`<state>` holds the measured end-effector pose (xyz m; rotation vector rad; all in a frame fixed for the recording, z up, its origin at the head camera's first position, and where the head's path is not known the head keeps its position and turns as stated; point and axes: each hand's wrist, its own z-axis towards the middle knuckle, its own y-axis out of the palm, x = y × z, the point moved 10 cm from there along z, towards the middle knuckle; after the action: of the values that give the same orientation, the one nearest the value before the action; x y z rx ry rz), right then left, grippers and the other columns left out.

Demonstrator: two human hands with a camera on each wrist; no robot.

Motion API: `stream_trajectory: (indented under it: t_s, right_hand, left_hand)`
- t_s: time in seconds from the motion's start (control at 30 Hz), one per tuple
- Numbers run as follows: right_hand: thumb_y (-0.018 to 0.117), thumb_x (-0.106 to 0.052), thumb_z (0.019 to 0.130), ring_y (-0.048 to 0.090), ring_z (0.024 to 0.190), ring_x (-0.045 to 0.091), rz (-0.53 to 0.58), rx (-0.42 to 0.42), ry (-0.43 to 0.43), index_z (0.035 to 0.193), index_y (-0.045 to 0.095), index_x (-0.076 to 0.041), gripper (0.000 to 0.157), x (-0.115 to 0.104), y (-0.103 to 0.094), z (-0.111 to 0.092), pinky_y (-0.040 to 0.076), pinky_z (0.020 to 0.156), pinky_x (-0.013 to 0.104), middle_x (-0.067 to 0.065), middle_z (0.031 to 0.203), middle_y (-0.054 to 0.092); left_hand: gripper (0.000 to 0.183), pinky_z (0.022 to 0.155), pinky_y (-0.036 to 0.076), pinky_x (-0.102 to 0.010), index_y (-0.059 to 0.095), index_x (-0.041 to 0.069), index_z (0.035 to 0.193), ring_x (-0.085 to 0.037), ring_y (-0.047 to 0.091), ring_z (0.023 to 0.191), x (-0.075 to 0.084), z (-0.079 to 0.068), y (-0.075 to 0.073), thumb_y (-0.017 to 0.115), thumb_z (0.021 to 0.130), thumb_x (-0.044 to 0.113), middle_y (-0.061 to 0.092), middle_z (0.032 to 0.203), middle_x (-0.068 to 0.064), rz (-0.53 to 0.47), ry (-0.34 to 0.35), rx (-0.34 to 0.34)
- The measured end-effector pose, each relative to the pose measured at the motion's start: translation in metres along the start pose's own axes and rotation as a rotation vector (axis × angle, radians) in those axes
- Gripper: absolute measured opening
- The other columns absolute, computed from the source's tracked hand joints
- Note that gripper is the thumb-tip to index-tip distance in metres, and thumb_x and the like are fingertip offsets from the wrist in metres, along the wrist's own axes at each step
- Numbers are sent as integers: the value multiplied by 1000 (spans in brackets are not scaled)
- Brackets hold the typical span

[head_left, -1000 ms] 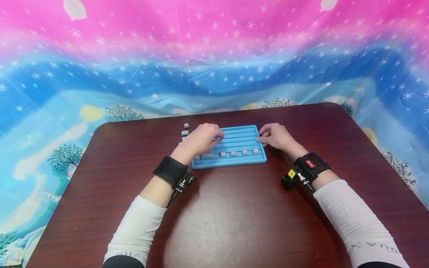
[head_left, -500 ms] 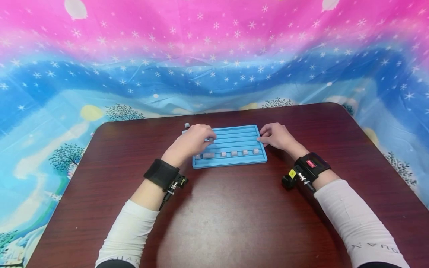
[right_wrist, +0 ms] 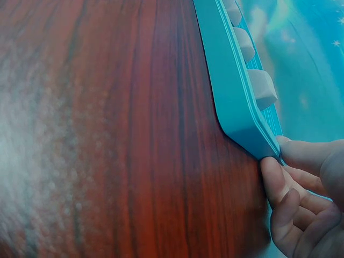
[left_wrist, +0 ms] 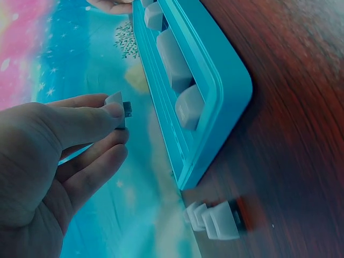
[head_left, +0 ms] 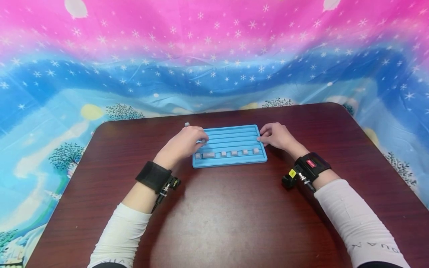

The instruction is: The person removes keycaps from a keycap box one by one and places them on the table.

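My left hand (head_left: pixel 186 143) pinches a small grey keycap (left_wrist: pixel 116 99) between thumb and fingers, above the left side of a light blue keyboard-shaped tray (head_left: pixel 231 139). A dark stem shows under the keycap in the left wrist view. Several grey keycaps, among them a longer one (head_left: pixel 209 155), sit in a row along the tray's near slot. At the tray's right edge my right hand (head_left: pixel 276 136) grips the rim, thumb on top and a fingertip (right_wrist: pixel 272 174) against the outer corner.
More loose keycaps (left_wrist: pixel 221 221) lie in a line on the dark red wooden table (head_left: pixel 221 216), just left of the tray; my left hand hides most of them in the head view. A patterned cloth (head_left: pixel 214 67) hangs behind the table.
My left hand has moved left across the tray with the keycap in its fingers, uncovering the left end of the near row. The right hand and the tray stay nearly still.
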<state>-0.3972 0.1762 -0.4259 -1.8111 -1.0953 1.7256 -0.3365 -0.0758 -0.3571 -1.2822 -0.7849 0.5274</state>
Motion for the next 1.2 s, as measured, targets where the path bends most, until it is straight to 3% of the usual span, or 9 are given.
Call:
stream_trajectory:
  t_s: [0.73, 0.97, 1.2]
  right_hand:
    - [68, -24, 88, 68, 70, 15, -13, -5, 6, 111, 62, 0, 33, -2, -1, 0, 55, 69, 32, 15, 94, 71]
    - [68, -25, 88, 68, 70, 15, -18, -8, 11, 111, 62, -1, 34, 0, 0, 1, 54, 70, 32, 14, 94, 71]
    - [68, -24, 88, 68, 70, 15, -15, -6, 12, 111, 62, -1, 33, 0, 0, 1, 54, 68, 31, 14, 93, 71]
  left_hand:
    - [19, 87, 54, -36, 73, 8, 105, -18, 63, 98, -17, -23, -12, 67, 87, 7, 68, 101, -6, -6, -39, 23]
    - [20, 84, 55, -35, 73, 8, 106, -17, 62, 93, -24, -31, -10, 68, 86, 8, 67, 99, -5, 8, -77, 6]
    - [20, 90, 53, -37, 73, 8, 105, -23, 59, 116, -32, -38, -8, 68, 86, 6, 69, 109, -7, 22, -85, 2]
